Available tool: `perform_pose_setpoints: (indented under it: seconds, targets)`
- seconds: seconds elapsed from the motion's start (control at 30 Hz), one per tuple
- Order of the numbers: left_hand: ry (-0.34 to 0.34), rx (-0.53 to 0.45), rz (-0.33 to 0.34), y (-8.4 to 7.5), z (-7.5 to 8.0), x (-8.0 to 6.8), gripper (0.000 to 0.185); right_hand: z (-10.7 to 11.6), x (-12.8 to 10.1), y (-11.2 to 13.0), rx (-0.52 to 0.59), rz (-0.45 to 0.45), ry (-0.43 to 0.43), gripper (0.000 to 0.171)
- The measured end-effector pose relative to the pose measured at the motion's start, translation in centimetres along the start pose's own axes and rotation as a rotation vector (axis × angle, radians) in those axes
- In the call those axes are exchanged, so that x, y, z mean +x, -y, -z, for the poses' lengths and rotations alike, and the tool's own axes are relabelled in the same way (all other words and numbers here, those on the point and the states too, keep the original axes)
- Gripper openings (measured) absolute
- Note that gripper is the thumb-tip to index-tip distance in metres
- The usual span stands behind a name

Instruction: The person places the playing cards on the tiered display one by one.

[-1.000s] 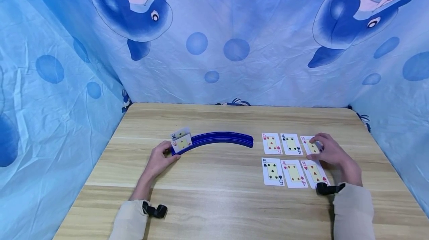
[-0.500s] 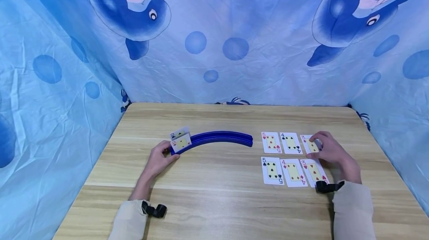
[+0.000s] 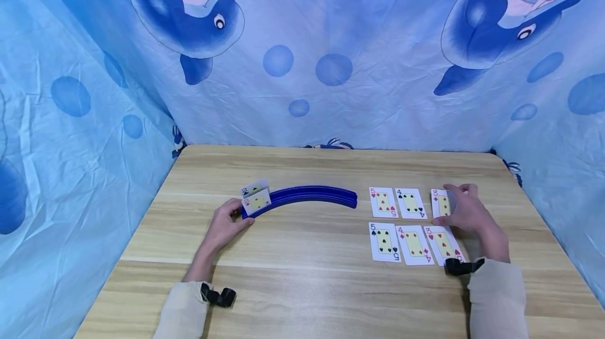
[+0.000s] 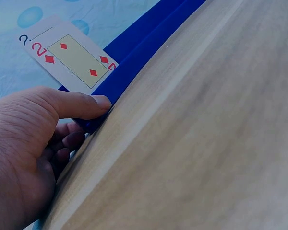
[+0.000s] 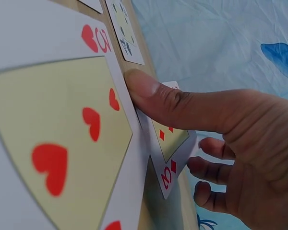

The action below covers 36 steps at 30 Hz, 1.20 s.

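A curved blue card holder (image 3: 307, 195) lies on the wooden table (image 3: 302, 286). My left hand (image 3: 225, 224) grips its left end, thumb (image 4: 84, 104) on the front rail (image 4: 149, 50). A 2 of diamonds (image 3: 257, 202) (image 4: 76, 59) stands in the holder, with a black-suited card (image 3: 252, 188) behind it. My right hand (image 3: 465, 212) pinches the 3 of diamonds (image 3: 443, 204) (image 5: 172, 146) between thumb (image 5: 182, 108) and fingers, tilted up off the table. Just in front of it lies the 3 of hearts (image 3: 442, 245) (image 5: 62, 143).
Face-up cards lie in two rows left of my right hand: 5 of hearts (image 3: 383, 202), 4 of spades (image 3: 410, 203), 5 of spades (image 3: 384, 242), 4 of diamonds (image 3: 415, 245). Blue dolphin-print cloth (image 3: 302, 55) walls the table on three sides.
My right hand has tipped the 3 of diamonds up from flat on the table and now pinches it raised. The left hand and holder have not moved.
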<state>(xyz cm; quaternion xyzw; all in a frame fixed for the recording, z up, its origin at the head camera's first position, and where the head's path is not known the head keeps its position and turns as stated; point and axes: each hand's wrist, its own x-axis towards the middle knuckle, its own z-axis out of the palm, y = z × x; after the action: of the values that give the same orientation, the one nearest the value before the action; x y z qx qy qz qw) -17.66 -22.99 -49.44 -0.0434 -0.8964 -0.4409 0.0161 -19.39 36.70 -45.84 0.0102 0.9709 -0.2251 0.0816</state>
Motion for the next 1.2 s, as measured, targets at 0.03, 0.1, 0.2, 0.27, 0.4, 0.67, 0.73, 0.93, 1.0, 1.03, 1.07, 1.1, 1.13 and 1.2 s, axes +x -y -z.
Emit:
perform_pose_setpoints:
  seconds: [0.03,0.1,0.2,0.27,0.4,0.67,0.73,0.93,1.0,1.03,1.07,1.1,1.13,1.2]
  targets:
    - [0.0,0.003,-0.001,0.0,0.0,0.0,0.041,0.0,0.0,0.0,-0.01,0.0,-0.004,0.109]
    - [0.0,0.009,-0.002,-0.1,0.0,0.0,0.041,-0.1,-0.1,0.0,-0.023,-0.004,-0.013,0.109]
    - [0.0,0.009,-0.003,-0.2,0.0,0.0,0.041,-0.1,-0.3,0.1,-0.023,-0.018,-0.035,0.107]
    - [0.002,0.005,0.0,-0.2,0.0,0.0,0.04,-0.1,-0.4,0.1,-0.017,-0.026,-0.058,0.106]
    - [0.005,-0.001,0.002,-0.2,0.0,0.0,0.04,-0.1,-0.6,0.1,-0.021,-0.038,-0.117,0.102]
    - [0.004,-0.012,0.005,-0.2,0.0,0.0,0.041,0.7,-1.1,-0.6,0.003,-0.037,-0.14,0.081]
    - [0.004,-0.014,0.007,-0.1,0.0,0.0,0.041,1.0,-1.2,-0.8,0.015,-0.027,-0.148,0.073]
    - [0.003,-0.023,0.005,-0.1,0.0,0.0,0.041,1.8,-1.6,-1.3,0.052,0.02,-0.179,0.053]
    - [0.002,-0.024,0.004,-0.1,0.0,0.0,0.042,2.1,-1.8,-1.2,0.064,0.023,-0.185,0.049]
    - [0.001,-0.024,0.004,-0.1,0.0,0.0,0.042,2.2,-1.9,-1.2,0.068,0.025,-0.186,0.047]
    - [0.001,-0.023,0.002,-0.1,0.0,0.0,0.042,2.4,-2.0,-1.2,0.074,0.028,-0.186,0.046]
    - [0.001,-0.022,0.0,-0.1,0.0,0.0,0.042,2.5,-2.1,-1.2,0.076,0.035,-0.189,0.044]
    - [0.001,-0.021,-0.001,-0.1,0.0,0.0,0.042,2.7,-2.2,-1.1,0.079,0.042,-0.192,0.042]
    - [0.001,-0.02,-0.004,-0.1,0.0,0.0,0.042,2.9,-2.3,-1.1,0.079,0.061,-0.202,0.038]
